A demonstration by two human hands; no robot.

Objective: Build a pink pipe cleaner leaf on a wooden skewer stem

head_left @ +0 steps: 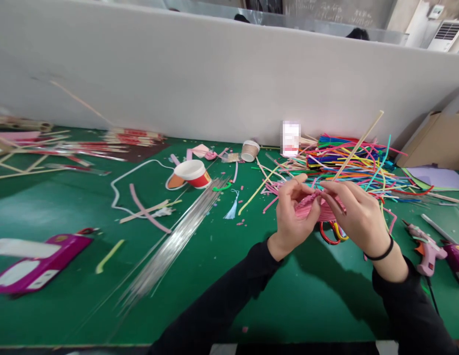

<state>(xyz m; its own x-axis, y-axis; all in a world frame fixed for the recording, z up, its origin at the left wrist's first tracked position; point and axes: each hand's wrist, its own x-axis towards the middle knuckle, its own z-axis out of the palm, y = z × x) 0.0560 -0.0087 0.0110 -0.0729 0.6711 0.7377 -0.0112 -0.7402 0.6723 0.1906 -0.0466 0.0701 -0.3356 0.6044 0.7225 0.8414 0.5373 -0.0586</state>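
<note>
Both my hands meet over the green table (222, 276) at right of centre. My left hand (294, 217) is closed around a bundle of pink pipe cleaners (311, 206). My right hand (357, 217) pinches the same bundle from the right, a black band on its wrist. A thin wooden stick (359, 145) rises up and to the right from behind my right hand. Just under my hands lie scissors with red and yellow handles (331, 232). Behind them spreads a heap of many-coloured pipe cleaners (348, 160).
A bundle of thin silver wires (177, 236) lies diagonally at centre. A tipped red-and-white paper cup (192, 173) and a small brown cup (249, 150) sit farther back. Pink glue guns (429, 249) lie at right, a magenta box (33, 266) at left, a cardboard box (437, 143) far right.
</note>
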